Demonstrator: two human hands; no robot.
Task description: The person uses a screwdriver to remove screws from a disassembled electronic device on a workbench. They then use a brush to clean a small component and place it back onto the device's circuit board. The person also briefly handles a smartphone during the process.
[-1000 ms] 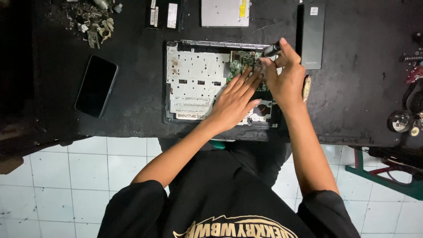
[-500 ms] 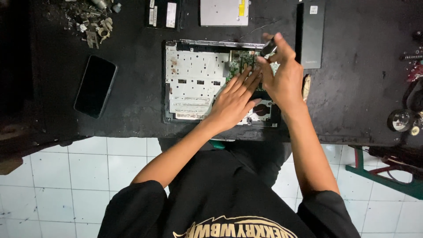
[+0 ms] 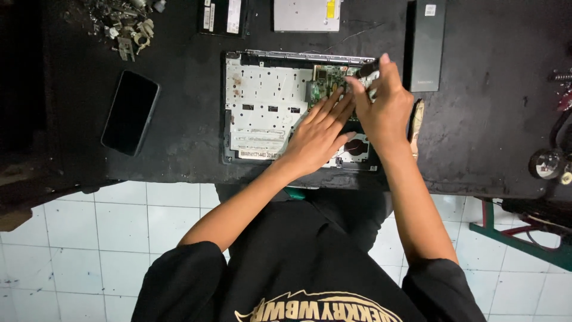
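Observation:
An opened laptop base (image 3: 262, 107) lies on the black bench, its white metal inner plate bare and a green circuit board (image 3: 325, 83) showing at its upper right. My left hand (image 3: 319, 134) rests flat on the base, fingers spread and reaching up to the board. My right hand (image 3: 384, 104) is closed around a dark slim tool (image 3: 366, 68), its tip at the board's upper right corner.
A black phone (image 3: 130, 112) lies left of the laptop. Metal scrap parts (image 3: 128, 27) sit at the far left, a silver drive (image 3: 307, 13) and dark modules (image 3: 221, 15) at the back, a black slab (image 3: 429, 43) on the right. White floor tiles lie below the bench edge.
My right hand has shifted slightly up and right along the board with the tool. My left hand stays pressed flat on the laptop base.

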